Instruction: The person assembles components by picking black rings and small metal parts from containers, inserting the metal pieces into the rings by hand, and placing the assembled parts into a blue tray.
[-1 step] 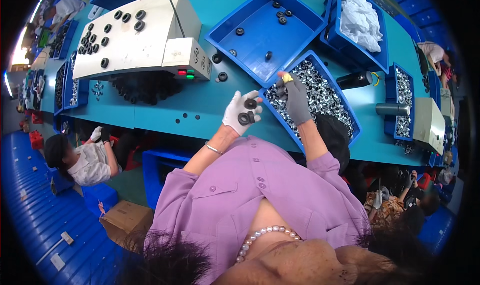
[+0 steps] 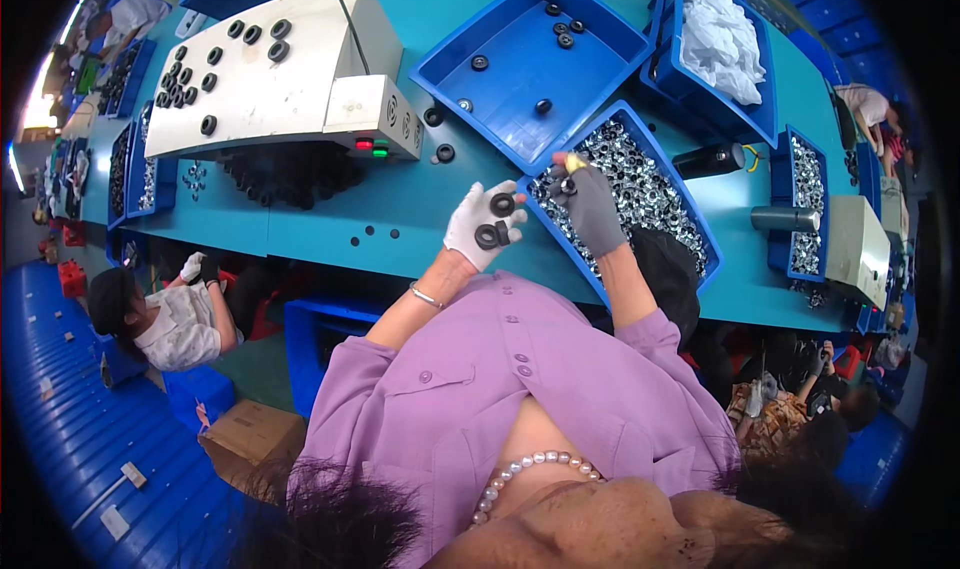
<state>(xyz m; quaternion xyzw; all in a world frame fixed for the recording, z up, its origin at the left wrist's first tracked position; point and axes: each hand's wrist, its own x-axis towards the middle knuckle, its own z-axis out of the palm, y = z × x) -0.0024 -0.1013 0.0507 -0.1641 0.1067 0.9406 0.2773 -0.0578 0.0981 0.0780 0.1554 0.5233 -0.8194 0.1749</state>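
Observation:
My left hand [image 2: 480, 226], in a white glove, is turned palm up with its fingers curled around a few black rubber rings [image 2: 487, 235]. Over the near left part of a blue bin [image 2: 683, 182] full of small shiny metal parts [image 2: 640, 184] is my right hand [image 2: 592, 209]. It wears a grey glove, with yellow wrapping on one fingertip. Its fingers are bent together at a small shiny metal part [image 2: 569, 184], which they partly hide. Beyond the hands, a larger blue bin [image 2: 505, 119] holds several black rings [image 2: 543, 106].
A cream machine [image 2: 290, 79] with red and green lights stands at left, black rings on top and more heaped beneath. At right are a black cylinder [image 2: 708, 161] and a blue crate [image 2: 735, 119] of white material. Co-workers sit at both sides.
My right hand's fingers have curled in, and the shiny part at them now shows. One black ring in the larger bin has tipped over and shifted slightly. My left hand has barely moved.

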